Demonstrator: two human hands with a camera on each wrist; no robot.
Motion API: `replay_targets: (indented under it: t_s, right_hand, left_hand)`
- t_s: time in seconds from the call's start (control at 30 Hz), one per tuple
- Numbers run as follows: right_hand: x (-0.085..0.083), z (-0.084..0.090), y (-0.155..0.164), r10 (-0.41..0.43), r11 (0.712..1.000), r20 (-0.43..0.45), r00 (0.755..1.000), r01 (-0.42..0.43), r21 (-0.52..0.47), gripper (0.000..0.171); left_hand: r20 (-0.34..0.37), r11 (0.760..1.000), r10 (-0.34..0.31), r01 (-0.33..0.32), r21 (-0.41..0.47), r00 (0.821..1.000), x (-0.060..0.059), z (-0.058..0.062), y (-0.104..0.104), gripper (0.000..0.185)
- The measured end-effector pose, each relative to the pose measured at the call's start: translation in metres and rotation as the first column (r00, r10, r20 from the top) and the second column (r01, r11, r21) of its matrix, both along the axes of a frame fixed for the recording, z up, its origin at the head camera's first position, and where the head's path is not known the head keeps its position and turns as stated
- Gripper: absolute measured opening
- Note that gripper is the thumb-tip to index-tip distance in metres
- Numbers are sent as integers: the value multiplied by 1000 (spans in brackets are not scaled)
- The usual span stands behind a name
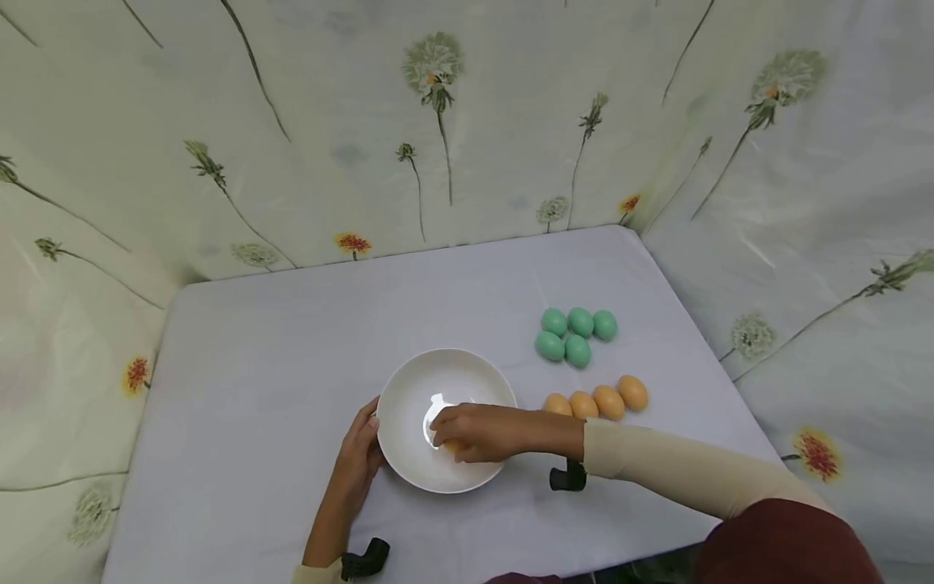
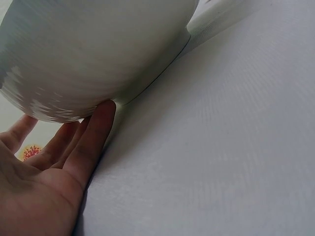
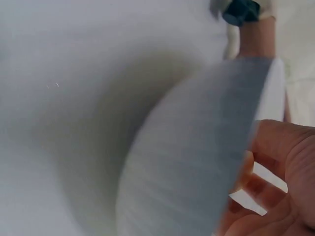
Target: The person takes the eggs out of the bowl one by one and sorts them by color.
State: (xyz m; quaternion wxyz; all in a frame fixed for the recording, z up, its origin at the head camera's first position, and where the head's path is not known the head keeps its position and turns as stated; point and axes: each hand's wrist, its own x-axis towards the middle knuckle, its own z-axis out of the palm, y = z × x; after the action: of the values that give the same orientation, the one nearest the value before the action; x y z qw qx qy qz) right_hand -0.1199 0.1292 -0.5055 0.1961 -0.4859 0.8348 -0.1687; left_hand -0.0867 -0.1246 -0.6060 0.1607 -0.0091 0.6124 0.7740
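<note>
A white bowl point(image 1: 409, 381) stands on the table. My left hand point(image 1: 357, 450) holds its left side, with the fingers against the outer wall near the base in the left wrist view. Reaching over the bowl's right rim, my right hand point(image 1: 477, 432) pinches a light orange egg point(image 3: 244, 172) down inside the bowl. Most of that egg is hidden behind the fingers and the bowl wall. Nearest to the right forearm lies a row of several light orange eggs point(image 1: 609, 401), partly covered by the wrist.
Several green eggs point(image 1: 578, 351) lie grouped farther back on the right. A white cloth covers the table point(image 1: 277, 365), and a flower-printed curtain point(image 1: 496, 162) hangs around its back and sides. Black wrist mounts point(image 1: 366, 558) stick out from both wrists.
</note>
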Motion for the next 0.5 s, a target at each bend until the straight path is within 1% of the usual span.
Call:
replay_targets:
  t_s: [0.1, 0.2, 0.4, 0.5]
  right_hand:
    - [-3, 16, 11, -35, 999, 18, 999, 36, -30, 28]
    - [-4, 33, 25, -96, 994, 43, 994, 99, -49, 30]
    - [-5, 64, 61, -225, 968, 103, 969, 234, -90, 34]
    - [-8, 73, 84, -276, 950, 106, 955, 288, -120, 35]
  left_hand:
    - [1, 1000, -1, 1, 16, 1000, 1, 0, 0, 48]
    - [-3, 1000, -6, 6, 26, 1000, 1, 0, 0, 48]
    - [-18, 999, -18, 18, 30, 1000, 1, 2, -1, 47]
    - [-20, 999, -22, 23, 33, 1000, 1, 1, -2, 47]
